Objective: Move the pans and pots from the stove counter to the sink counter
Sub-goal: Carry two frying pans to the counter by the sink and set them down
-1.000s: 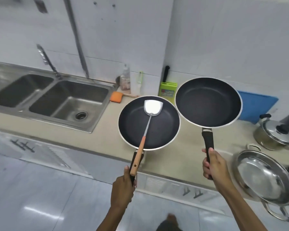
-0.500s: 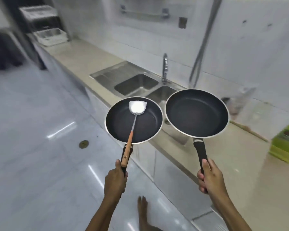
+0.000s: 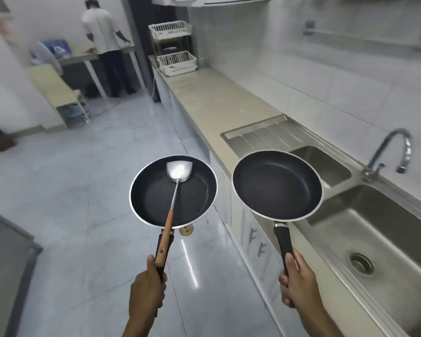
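Note:
My left hand [image 3: 146, 291] grips the black handle of a small black frying pan [image 3: 151, 198], held level over the floor. A steel spatula [image 3: 178, 175] with a wooden handle lies in that pan, its handle pinned under my left thumb. My right hand [image 3: 295, 284] grips the handle of a larger black frying pan [image 3: 277, 184], held over the counter edge beside the sink [image 3: 384, 229]. The beige sink counter [image 3: 212, 98] stretches away ahead on the right.
A faucet [image 3: 389, 152] rises behind the double sink, with a ribbed drainboard [image 3: 260, 137] beyond it. A white dish rack [image 3: 174, 49] stands at the counter's far end. A person [image 3: 106, 47] stands at a table in the far room. Grey tiled floor lies to the left.
The view has swung left along the counter: the stove-side pots and knife block are gone, the long bare counter and far room appear. Both pans stay gripped in the same pose.

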Available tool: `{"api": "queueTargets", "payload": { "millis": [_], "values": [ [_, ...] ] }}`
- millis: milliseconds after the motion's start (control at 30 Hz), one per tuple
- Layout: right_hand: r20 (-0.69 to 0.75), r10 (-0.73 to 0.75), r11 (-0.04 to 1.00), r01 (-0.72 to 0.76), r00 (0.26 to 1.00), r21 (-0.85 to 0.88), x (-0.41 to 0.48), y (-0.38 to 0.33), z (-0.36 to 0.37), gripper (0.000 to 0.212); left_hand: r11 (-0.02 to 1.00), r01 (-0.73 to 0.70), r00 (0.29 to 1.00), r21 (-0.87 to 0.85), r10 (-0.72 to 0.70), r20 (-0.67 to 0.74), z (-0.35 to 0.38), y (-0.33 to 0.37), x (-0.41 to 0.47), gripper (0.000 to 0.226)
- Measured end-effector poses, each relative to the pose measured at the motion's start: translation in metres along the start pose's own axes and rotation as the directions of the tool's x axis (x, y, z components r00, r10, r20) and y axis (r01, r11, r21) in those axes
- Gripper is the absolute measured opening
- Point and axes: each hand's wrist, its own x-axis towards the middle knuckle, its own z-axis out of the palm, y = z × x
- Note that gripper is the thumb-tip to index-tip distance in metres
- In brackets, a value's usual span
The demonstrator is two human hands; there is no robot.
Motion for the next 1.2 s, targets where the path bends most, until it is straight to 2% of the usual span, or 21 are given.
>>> {"api": "queueTargets", "payload": {
  "millis": [133, 333, 500, 700, 1000, 1133, 1200],
  "values": [
    [0.035, 0.003, 1.000, -0.003, 0.999, -0.011, 0.073, -0.027, 0.058, 0.021, 0.999, 0.016, 1.000, -0.041, -0.016, -0.014, 0.005, 0.033, 0.081, 0.082],
    [-0.013, -0.013, 1.000, 0.013, 1.000, -0.011, 0.189, -0.056, 0.151, 0.024, 0.997, -0.021, 0.999, -0.072, 0.023, 0.036, 0.023, 0.100, 0.239, 0.081],
    [-0.095, 0.004, 1.000, -0.002, 0.996, 0.021, 0.274, -0.091, 0.230, 0.030, 0.999, 0.015, 0.993, -0.043, -0.010, 0.121, 0.033, 0.167, 0.360, 0.083],
    [-0.157, 0.066, 0.997, -0.060, 0.985, 0.042, 0.379, -0.122, 0.296, 0.019, 0.999, -0.044, 0.984, 0.027, 0.038, 0.175, 0.064, 0.256, 0.475, 0.079],
    [-0.296, 0.071, 0.997, -0.056, 0.953, 0.060, 0.585, -0.151, 0.365, 0.022, 0.979, -0.198, 0.948, 0.054, 0.177, 0.263, 0.170, 0.394, 0.649, 0.081],
    [-0.368, 0.077, 0.993, -0.039, 0.927, 0.110, 0.669, -0.169, 0.381, 0.026, 0.982, -0.131, 0.950, 0.133, 0.086, 0.299, 0.221, 0.465, 0.718, 0.084],
    [-0.392, 0.091, 0.992, -0.051, 0.915, 0.111, 0.709, -0.180, 0.386, 0.024, 0.973, -0.148, 0.947, 0.180, 0.087, 0.309, 0.245, 0.503, 0.752, 0.084]
  ]
}}
